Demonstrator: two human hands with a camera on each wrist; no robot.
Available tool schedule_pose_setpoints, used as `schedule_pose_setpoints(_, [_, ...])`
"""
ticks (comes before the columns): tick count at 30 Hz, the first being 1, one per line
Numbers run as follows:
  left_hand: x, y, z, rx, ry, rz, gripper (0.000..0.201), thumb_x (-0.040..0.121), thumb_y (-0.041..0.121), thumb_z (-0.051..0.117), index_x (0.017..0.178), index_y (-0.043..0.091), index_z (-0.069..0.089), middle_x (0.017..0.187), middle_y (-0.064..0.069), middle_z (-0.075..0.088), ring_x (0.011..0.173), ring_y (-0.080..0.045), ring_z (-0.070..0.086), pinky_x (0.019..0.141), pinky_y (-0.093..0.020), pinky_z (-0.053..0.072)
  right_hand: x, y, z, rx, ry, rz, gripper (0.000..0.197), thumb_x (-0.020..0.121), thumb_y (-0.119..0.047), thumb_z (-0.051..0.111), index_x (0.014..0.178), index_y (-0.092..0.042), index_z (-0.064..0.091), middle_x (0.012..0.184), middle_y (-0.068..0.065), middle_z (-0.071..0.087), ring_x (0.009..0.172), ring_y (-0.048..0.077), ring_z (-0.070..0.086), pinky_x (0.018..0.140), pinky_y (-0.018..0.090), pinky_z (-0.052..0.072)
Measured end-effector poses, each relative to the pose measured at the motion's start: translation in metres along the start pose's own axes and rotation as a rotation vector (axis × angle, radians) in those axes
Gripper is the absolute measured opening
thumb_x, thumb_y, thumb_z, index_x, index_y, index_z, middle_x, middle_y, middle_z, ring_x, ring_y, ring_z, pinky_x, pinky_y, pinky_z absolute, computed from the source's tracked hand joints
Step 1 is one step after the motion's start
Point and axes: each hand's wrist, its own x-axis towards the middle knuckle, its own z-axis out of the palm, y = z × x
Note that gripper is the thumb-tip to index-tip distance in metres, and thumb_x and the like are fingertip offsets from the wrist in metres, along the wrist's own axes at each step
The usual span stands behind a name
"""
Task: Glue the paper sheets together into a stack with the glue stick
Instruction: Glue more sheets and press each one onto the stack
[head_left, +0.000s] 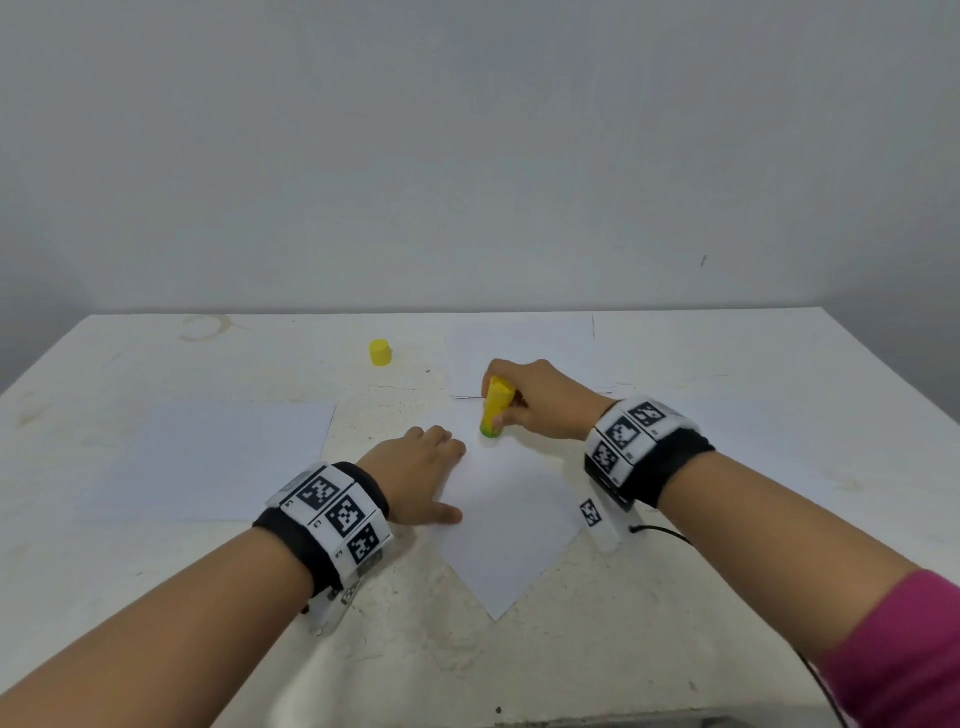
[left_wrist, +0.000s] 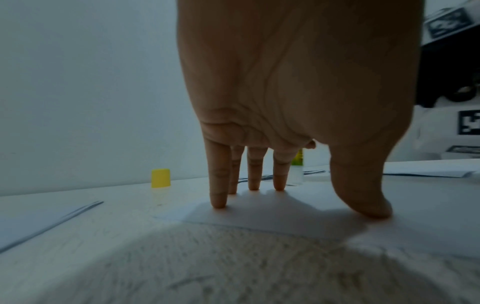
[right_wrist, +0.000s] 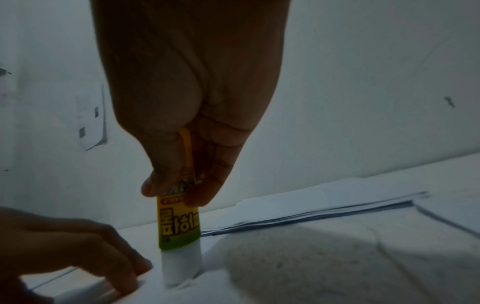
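- Right hand (head_left: 545, 400): the grip is closed round the upper barrel of the glue stick (head_left: 496, 408), thumb on one side and fingers curled on the other; the stick stands nearly upright with its white glue end pressed onto the paper.
- Left hand (head_left: 421, 467): fingers straight and spread, their tips and the thumb pressing flat on the left part of the same sheet; it holds nothing.
- Working sheet (head_left: 509, 525): a single white sheet lying turned like a diamond on the near middle of the bench (head_left: 727, 597); the glue end meets it near its far corner, just right of the left fingertips.
- Handling, as a judgement: the sheet is light, thin and limp, likely to drag or wrinkle under the tacky glue, so flat pressure close beside the stroke suits it; the stick is light and stiff, best held on the labelled barrel, and its soft glue column could smear or break under hard sideways force.
- Yellow cap (head_left: 380, 352): stands alone on the far bench, left of the hands, well apart from the stick.
- Far pile of sheets (head_left: 524, 343): lies beyond the right hand, its edges slightly fanned.
- Left sheet (head_left: 218, 457): lies flat to the left of the left hand, apart from the working sheet.
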Motion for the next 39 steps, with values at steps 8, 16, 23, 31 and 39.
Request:
schedule_pose_setpoints(8, [0.005,-0.003,-0.004,0.077,-0.041,0.030,0.083,0.088,0.058,0.053,0.152,0.035,0.006,0.155,-0.006,0.012,0.137,-0.025,0.025,0.101,-0.039,0.041,-0.049,0.023,-0.018,-0.057,-0.150,-0.042,0.024,0.086,-0.017,0.070,0.103,-0.025,0.056,0.099,-0.002,0.069,0.089,0.016,0.064,0.080,0.029,0.053])
schedule_pose_setpoints(16, [0.006,-0.003,-0.011,0.142,-0.056,0.042,0.069,0.094,0.047,0.050,0.151,0.039,0.013,0.150,-0.004,0.022,0.132,-0.022,0.033,0.095,-0.036,0.044,-0.077,0.031,-0.033,-0.150,-0.250,-0.057,0.027,0.085,-0.017,0.071,0.095,-0.034,0.052,0.091,0.000,0.069,0.080,0.015,0.062,0.076,0.034,0.053])
schedule_pose_setpoints(23, [0.004,0.009,-0.014,0.246,-0.050,-0.030,0.074,0.085,0.066,0.051,0.143,0.025,0.030,0.128,-0.008,0.042,0.110,-0.025,0.050,0.075,-0.032,0.039,-0.070,0.040,-0.046,0.211,0.182,0.036,0.023,0.080,-0.010,0.075,0.092,-0.021,0.059,0.085,0.005,0.070,0.063,0.008,0.064,0.064,0.019,0.052])
schedule_pose_setpoints(31, [0.006,0.018,-0.005,0.062,0.019,0.137,0.077,0.093,0.048,0.053,0.150,0.014,0.015,0.159,-0.004,0.004,0.143,-0.021,0.017,0.106,-0.038,0.038,-0.038,0.039,-0.029,0.223,0.295,0.120,0.023,0.082,-0.009,0.073,0.097,-0.013,0.057,0.090,0.012,0.065,0.071,0.020,0.062,0.065,0.022,0.053])
schedule_pose_setpoints(39, [0.007,0.017,-0.005,0.100,-0.080,0.182,0.065,0.101,0.032,0.041,0.154,0.022,0.004,0.162,0.000,-0.001,0.147,-0.018,0.008,0.114,-0.036,0.025,-0.017,0.027,-0.017,0.131,0.243,0.142,0.024,0.084,-0.011,0.069,0.105,-0.011,0.056,0.086,-0.002,0.056,0.075,0.012,0.054,0.062,0.015,0.042])
